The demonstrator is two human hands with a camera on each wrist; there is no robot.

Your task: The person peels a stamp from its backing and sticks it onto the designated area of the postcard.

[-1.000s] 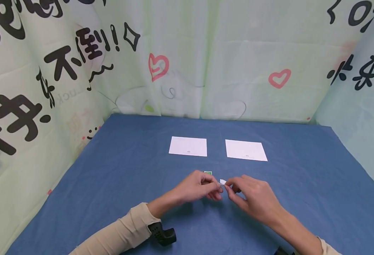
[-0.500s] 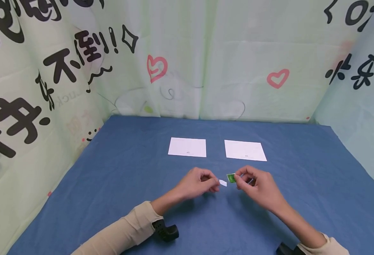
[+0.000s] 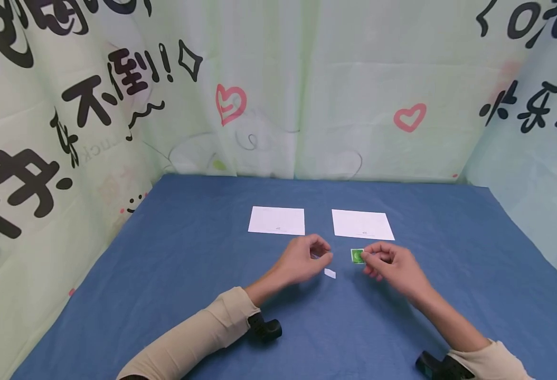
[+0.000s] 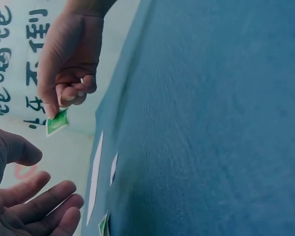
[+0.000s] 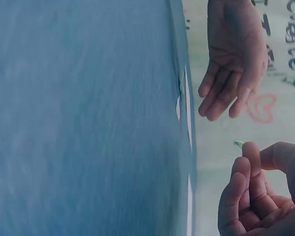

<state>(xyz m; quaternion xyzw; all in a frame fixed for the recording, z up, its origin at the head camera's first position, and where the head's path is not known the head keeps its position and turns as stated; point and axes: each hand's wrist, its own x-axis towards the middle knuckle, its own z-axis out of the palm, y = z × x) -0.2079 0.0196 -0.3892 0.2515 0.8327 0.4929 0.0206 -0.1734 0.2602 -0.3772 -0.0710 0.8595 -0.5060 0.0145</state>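
Observation:
My right hand (image 3: 393, 268) pinches a small green stamp (image 3: 357, 256) with a white border between thumb and fingertips, held above the cloth just in front of the right white card (image 3: 362, 225). To its left my left hand (image 3: 303, 259) hovers with fingers loosely bent and apart, holding nothing, as the left wrist view confirms. Below the left fingertips a small white slip of paper (image 3: 330, 273) lies on the table. Another green piece (image 4: 104, 225) lies on the cloth in the left wrist view; the left hand hides it from the head view.
A second white card (image 3: 276, 220) lies at the back, left of the other. Blue cloth (image 3: 173, 253) covers the table. Printed curtains (image 3: 354, 79) stand along the back and both sides. Each wrist carries a black camera (image 3: 265, 328).
Both hands worked together on the small piece, then parted. My right hand drew the green stamp away to the right and back; the left let the white slip go and moved slightly back.

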